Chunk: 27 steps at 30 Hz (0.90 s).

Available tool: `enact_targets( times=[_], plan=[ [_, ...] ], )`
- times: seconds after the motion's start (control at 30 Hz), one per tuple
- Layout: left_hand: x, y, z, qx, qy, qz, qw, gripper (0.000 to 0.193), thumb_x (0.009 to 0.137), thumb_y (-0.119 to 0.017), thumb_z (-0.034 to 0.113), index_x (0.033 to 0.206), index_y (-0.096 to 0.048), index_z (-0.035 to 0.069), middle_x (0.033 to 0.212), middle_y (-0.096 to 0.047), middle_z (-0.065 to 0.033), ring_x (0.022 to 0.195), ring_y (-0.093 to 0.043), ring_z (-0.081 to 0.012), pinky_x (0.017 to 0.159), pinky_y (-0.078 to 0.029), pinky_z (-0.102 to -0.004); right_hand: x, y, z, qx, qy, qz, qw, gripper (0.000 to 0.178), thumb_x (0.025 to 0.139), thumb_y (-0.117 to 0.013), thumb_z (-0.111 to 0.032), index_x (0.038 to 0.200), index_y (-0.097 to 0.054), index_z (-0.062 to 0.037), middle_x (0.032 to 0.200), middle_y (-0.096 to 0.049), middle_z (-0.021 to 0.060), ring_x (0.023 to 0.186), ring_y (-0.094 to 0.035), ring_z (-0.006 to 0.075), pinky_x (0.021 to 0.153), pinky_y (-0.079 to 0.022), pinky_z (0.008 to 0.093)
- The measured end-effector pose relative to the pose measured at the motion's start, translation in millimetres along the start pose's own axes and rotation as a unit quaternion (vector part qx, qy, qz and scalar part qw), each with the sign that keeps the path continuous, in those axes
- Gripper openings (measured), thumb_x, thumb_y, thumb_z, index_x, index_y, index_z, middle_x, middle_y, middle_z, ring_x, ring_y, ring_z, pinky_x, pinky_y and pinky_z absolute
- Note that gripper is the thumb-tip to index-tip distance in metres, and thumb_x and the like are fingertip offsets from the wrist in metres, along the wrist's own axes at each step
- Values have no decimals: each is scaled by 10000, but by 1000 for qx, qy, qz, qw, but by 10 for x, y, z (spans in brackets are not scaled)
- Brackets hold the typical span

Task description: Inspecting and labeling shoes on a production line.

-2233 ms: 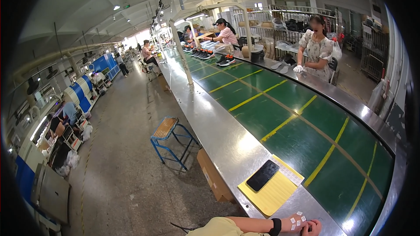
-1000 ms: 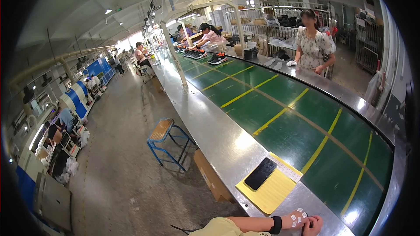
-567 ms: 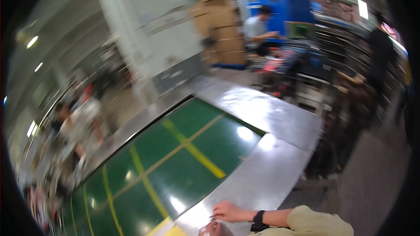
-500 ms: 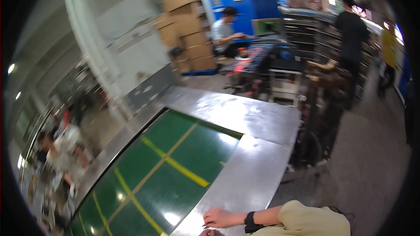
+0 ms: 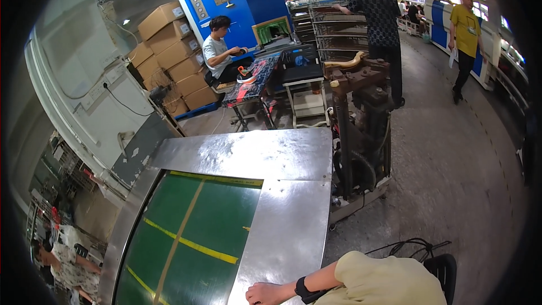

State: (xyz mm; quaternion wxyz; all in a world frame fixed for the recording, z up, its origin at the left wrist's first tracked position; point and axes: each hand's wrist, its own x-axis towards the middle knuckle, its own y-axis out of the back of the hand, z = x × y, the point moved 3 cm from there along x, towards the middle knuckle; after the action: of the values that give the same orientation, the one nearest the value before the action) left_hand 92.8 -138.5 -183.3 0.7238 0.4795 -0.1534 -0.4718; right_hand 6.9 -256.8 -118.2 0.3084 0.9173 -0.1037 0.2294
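My right hand (image 5: 263,293) is at the lower edge, over the bare metal border (image 5: 285,214) of a conveyor table. Its fingers are curled closed, and whatever they may hold is hidden. A black band (image 5: 305,289) circles that wrist, below a pale yellow sleeve (image 5: 375,277). Beside the hand runs a green conveyor belt (image 5: 212,223) with yellow cross stripes and a tan lengthwise line. My left hand is out of view.
Beyond the table's right side stands a dark machine on a wheeled base (image 5: 367,135). A seated person (image 5: 217,51) works at a small table; a standing person (image 5: 375,17) faces racks. Someone in yellow (image 5: 466,31) is in the aisle. Another person (image 5: 68,265) is at far left.
The view has swung right and sharpened, so the scene sits further left. A yellow stripe now lies along the belt's far end. The bit of my left hand at the lower edge has left view.
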Motion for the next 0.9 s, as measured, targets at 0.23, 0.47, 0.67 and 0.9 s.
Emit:
enact_targets(
  times=[0.23,0.47,0.67,0.9],
  plan=[
    [-76,37,-3,-17,11,2,1000,316,821,-577,359,975,-669,99,870,-668,-140,827,-643,-286,749,-499,-378,-11,44,-21,8,6,14,1000,65,772,-584,-143,719,-612,-119,803,-542,18,819,-521,192,744,-405,340],
    [-255,84,2,-43,31,11,999,315,835,-575,343,992,-663,84,893,-666,-149,841,-642,-285,758,-497,-371,-34,13,24,-2,-1,1,1000,60,764,-580,-132,710,-602,-119,797,-535,13,826,-519,185,749,-404,337],
    [-383,122,-2,-64,48,24,997,315,846,-573,329,1006,-658,72,913,-665,-157,854,-640,-283,766,-496,-366,-14,-6,33,8,-3,5,1000,51,751,-579,-132,705,-597,-119,798,-527,15,822,-515,189,740,-406,338],
    [-449,125,-28,-89,61,37,993,315,859,-571,314,1023,-652,57,936,-664,-166,868,-639,-282,775,-494,-359,-27,-14,63,2,-5,2,1000,55,750,-583,-132,699,-599,-118,798,-528,16,824,-514,193,747,-399,343]
  ],
)
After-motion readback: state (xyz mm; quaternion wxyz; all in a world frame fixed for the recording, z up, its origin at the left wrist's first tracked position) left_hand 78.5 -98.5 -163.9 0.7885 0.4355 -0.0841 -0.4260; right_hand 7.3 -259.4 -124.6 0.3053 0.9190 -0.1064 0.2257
